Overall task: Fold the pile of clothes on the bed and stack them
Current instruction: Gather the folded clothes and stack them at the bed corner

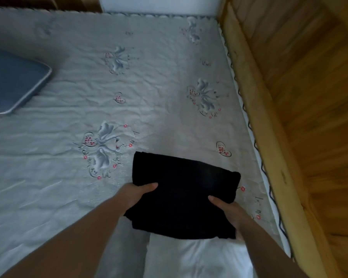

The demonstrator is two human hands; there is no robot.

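My left hand (138, 194) and right hand (227, 210) pinch the folded black garment (184, 197) at its side edges near the bed's (58, 187) right edge; soft, light, likely to sag unless supported underneath.

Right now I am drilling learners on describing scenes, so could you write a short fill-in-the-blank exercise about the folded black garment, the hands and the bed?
1. The folded garment held by both hands is ____ in colour.
2. The left hand and the right hand each grip one ____ of the garment.
3. The blue cushion lies on the grey embroidered bedspread, to the ____ of the garment.
4. The frame along the bed's right edge is made of ____.

Missing words: black; side; left; wood
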